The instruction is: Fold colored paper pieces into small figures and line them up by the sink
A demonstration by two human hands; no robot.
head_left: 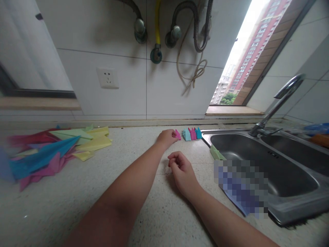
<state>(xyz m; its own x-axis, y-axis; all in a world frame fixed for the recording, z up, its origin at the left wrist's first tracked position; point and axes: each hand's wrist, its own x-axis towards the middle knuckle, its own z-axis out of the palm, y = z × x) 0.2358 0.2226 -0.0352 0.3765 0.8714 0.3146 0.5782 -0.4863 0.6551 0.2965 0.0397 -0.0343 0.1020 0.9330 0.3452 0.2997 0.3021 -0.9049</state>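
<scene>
Left hand (pixel 167 138) pinching a small pink folded-paper piece (pixel 178 134), my right hand (pixel 182 171) loosely curled, unclenched, over pale speckled tabletop (pixel 133 142)

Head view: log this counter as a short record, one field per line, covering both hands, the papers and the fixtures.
Left hand: fingers at a small pink paper; firmness of grip unclear
Right hand: above the counter, fingers curled, nothing visibly held
Row beside the sink: light-blue paper, darker pink paper, blue paper, all folded
Left side: heap of folded colored papers
Sink: steel, two basins, right side
Tap: behind the basins
Wall: white socket
</scene>
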